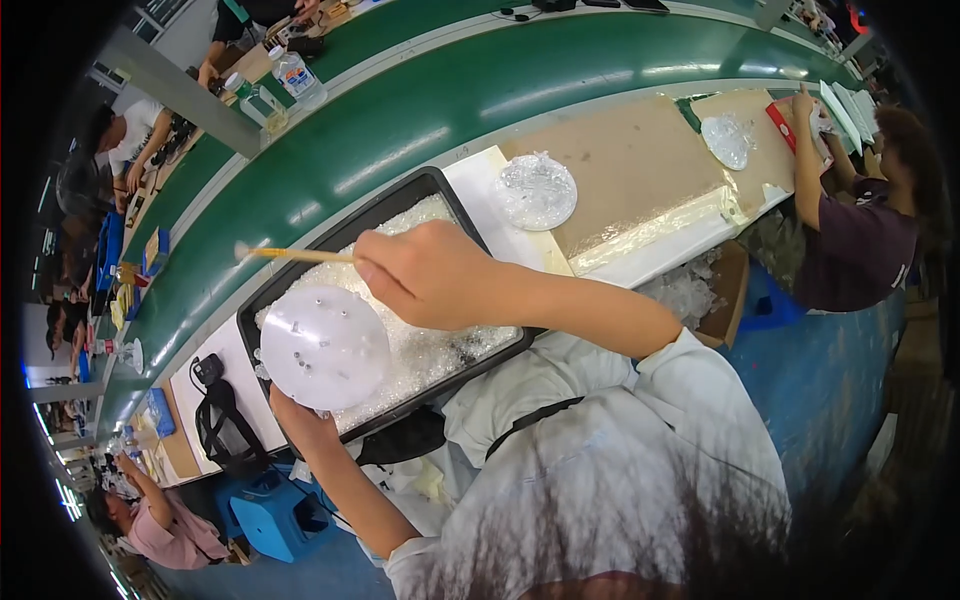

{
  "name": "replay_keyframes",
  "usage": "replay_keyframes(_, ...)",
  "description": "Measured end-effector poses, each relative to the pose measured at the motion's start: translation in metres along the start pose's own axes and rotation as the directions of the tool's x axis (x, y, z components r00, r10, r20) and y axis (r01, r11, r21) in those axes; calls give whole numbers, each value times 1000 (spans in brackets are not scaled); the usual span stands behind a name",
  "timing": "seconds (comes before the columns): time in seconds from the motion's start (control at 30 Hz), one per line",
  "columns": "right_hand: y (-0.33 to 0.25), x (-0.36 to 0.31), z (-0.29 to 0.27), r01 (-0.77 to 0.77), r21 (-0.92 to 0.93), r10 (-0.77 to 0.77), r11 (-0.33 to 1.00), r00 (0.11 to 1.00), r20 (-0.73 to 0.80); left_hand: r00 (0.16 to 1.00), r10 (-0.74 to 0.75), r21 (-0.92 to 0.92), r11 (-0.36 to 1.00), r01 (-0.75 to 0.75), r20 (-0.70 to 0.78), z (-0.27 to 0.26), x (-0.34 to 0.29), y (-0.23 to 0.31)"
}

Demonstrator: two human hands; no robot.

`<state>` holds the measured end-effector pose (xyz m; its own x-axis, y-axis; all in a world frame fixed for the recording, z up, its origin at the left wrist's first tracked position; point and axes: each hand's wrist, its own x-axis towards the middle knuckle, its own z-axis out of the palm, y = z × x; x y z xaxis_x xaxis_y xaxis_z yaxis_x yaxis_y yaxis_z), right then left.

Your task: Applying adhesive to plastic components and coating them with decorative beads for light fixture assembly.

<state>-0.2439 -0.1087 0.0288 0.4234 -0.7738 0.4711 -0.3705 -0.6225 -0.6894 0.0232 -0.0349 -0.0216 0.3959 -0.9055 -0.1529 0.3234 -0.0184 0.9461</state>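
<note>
My right hand (pixel 428 275) is closed round the handle of a small brush (pixel 300 255). Its bristle end points left, past the rim of a black tray (pixel 440 182). Under that hand, the tray is filled with small clear, glittering beads (pixel 445 355). A round, whitish translucent disc (pixel 325 352) is held over the tray's left part, with several small beads scattered on its face. My left hand (pixel 300 415) grips the disc at its lower edge; most of the fingers are hidden behind it. The brush tip is apart from the disc.
Right of the tray, a round clear piece covered in beads (pixel 538 192) lies by brown board (pixel 640 150). A green conveyor belt (pixel 420 130) runs behind. A black strap with a device (pixel 225 420) lies left. A co-worker (pixel 860 220) sits far right, a blue stool (pixel 270 515) stands lower left.
</note>
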Motion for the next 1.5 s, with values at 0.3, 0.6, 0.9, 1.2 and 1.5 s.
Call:
replay_keyframes(0.3,-2,-38,5,-80,322,108,943,992,-71,945,310,560,768,-311,100,3,-7,-15)
replay_keyframes(0.6,-12,-76,15,-479,683,298,551,878,375,999,-3,-123,992,-1,-39,31,-2,-20)
replay_keyframes(0.9,-13,-103,25,-186,818,258,545,965,47,999,-35,-108,993,37,21,11,8,-31)
replay_keyframes(1.2,4,-81,26,-382,566,291,730,924,247,997,-68,-118,990,71,30,20,20,-37)
replay_keyframes(1.5,16,-54,-8,113,509,-93,853,994,-64,979,-70,-187,977,106,189,8,35,-52)
